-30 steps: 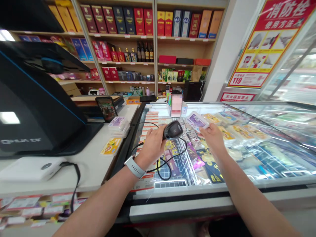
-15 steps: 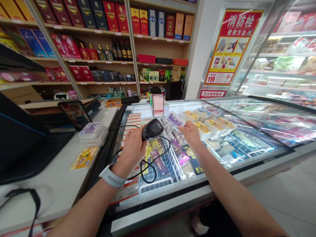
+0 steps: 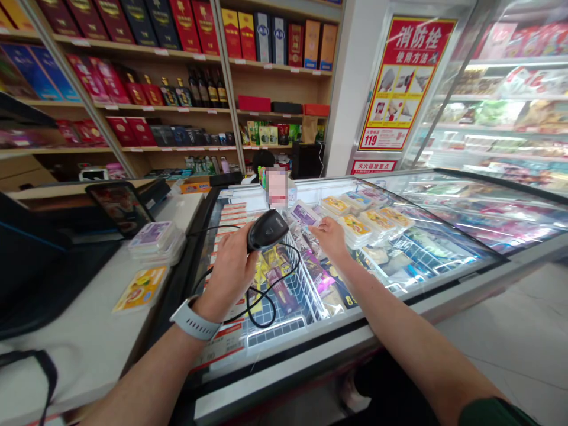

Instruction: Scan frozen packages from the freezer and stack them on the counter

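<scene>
My left hand [image 3: 233, 260] is wrapped round a black barcode scanner [image 3: 267, 229], whose head points to the right. Its black cable [image 3: 271, 307] loops down over the freezer's glass top. Between the fingers and thumb of my right hand [image 3: 331, 236] is the near edge of a flat, clear pack with a purple-and-white label [image 3: 305, 214]. The pack is tilted, a short way to the right of the scanner head. Several packs with yellow labels [image 3: 355, 225] stand in stacks just right of my right hand.
A chest freezer [image 3: 284, 370] spans the front, with ice-cream packets [image 3: 284, 290] in wire baskets under glass. On the left counter [image 3: 95, 337] are stacked purple-label packs [image 3: 153, 236], a yellow-label pack [image 3: 141, 288] and a dark screen [image 3: 119, 207]. A person [image 3: 264, 158] is behind the freezer.
The whole view has shifted slightly, so most things appear further left. Both hands keep their hold on the scanner and the purple-label pack, with little movement relative to each other.
</scene>
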Action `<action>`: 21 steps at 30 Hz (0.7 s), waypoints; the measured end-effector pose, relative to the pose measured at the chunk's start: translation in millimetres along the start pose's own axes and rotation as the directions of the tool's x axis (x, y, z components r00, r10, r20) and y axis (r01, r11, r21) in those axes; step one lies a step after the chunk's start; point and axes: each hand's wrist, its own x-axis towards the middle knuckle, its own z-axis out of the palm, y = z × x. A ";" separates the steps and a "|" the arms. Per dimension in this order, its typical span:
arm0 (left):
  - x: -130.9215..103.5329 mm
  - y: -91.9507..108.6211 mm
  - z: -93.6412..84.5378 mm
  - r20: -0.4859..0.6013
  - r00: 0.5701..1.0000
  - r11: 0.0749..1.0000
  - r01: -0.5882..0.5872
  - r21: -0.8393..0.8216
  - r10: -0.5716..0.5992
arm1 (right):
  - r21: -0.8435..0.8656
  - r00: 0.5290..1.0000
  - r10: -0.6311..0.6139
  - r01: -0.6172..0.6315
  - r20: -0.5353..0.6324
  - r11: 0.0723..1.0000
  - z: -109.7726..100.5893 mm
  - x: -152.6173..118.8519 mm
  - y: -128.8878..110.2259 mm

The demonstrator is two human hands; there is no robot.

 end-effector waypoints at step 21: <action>0.4 0.1 0.4 0.023 1.000 1.000 0.019 0.013 -0.019 | -0.030 0.999 -0.037 0.037 -0.010 0.999 3.0 -4.4 -3.1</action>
